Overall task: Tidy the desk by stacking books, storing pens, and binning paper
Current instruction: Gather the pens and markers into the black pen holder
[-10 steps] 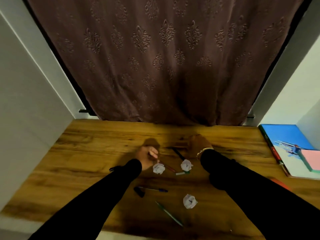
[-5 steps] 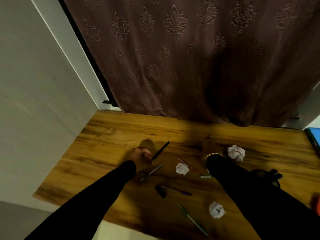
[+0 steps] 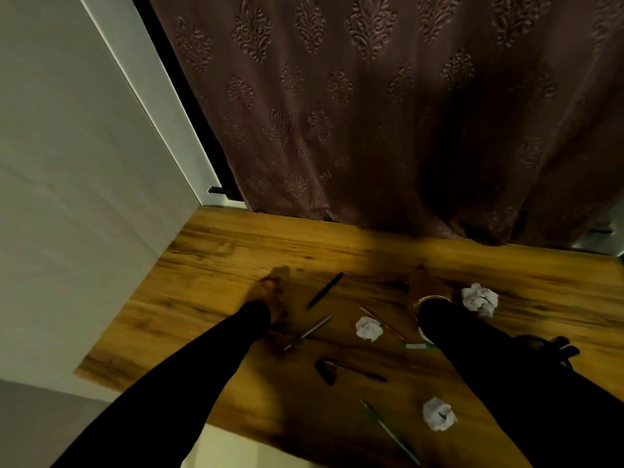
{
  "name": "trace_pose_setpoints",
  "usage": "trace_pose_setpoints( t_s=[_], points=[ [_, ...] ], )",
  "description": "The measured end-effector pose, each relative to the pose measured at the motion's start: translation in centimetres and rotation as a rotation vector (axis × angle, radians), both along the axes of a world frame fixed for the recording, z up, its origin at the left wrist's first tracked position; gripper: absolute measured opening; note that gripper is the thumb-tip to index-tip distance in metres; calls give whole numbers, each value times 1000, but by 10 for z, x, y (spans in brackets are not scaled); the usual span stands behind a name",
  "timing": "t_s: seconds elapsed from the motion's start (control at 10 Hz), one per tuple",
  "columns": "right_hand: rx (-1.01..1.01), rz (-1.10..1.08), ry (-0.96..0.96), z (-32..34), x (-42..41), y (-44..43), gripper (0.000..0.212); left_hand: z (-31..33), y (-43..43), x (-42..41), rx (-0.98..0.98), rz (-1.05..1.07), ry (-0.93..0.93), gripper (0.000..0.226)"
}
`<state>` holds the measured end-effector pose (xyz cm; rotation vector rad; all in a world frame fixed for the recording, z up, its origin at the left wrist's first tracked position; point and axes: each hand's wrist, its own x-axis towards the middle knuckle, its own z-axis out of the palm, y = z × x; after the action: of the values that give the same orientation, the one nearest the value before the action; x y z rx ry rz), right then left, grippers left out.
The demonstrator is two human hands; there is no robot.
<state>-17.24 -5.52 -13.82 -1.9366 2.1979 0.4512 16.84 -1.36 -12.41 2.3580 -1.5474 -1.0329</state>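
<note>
My left hand [image 3: 270, 293] rests palm down on the wooden desk [image 3: 209, 265] with its fingers stretched out and nothing in it. A black pen [image 3: 324, 290] lies just to its right, apart from it, and a grey pen [image 3: 308, 332] lies below that. My right hand [image 3: 427, 282], with a gold bangle, sits in deep shadow and its fingers are unclear. Crumpled paper balls lie at the right [image 3: 479, 298], in the middle [image 3: 368, 328] and near the front [image 3: 438, 413]. A red pen [image 3: 381, 320], a blue pen [image 3: 354, 372] and a green pen [image 3: 388, 430] are scattered between my arms.
A brown patterned curtain [image 3: 371, 113] hangs along the desk's back edge. A white wall [image 3: 74, 197] closes the left side. The desk's front edge [image 3: 141, 388] runs diagonally at lower left. A dark strap-like thing [image 3: 553, 346] lies by my right sleeve. No books or bin are in view.
The view has swung left, so the books at the right have left the frame. The black pen that touched my left hand now lies apart from it.
</note>
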Motion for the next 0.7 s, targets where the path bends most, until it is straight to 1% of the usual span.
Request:
trace_pose_setpoints(
  t_s=[0.1,0.2,0.3,0.4,0.5,0.6,0.7],
  points=[
    [-20,2,-18,-5,-1,-1,40,-6,2,9,90,-87,-29,32],
    [-43,5,-44,-5,-1,2,40,-20,4,13,174,-341,-209,46],
    [-64,20,-11,-4,1,2,34,-23,5,13,90,-374,-236,31],
    [-48,51,-8,-2,2,4,33,-21,7,11,35,-357,-253,33],
    [-86,52,-71,-2,-2,3,31,-14,4,4,-51,-404,-271,39],
    [-140,65,-143,4,-7,3,30,-7,-14,-1,-154,-491,-245,38],
    [-204,37,-227,12,-14,-1,28,8,-25,-21,-271,-499,-252,20]
  ],
)
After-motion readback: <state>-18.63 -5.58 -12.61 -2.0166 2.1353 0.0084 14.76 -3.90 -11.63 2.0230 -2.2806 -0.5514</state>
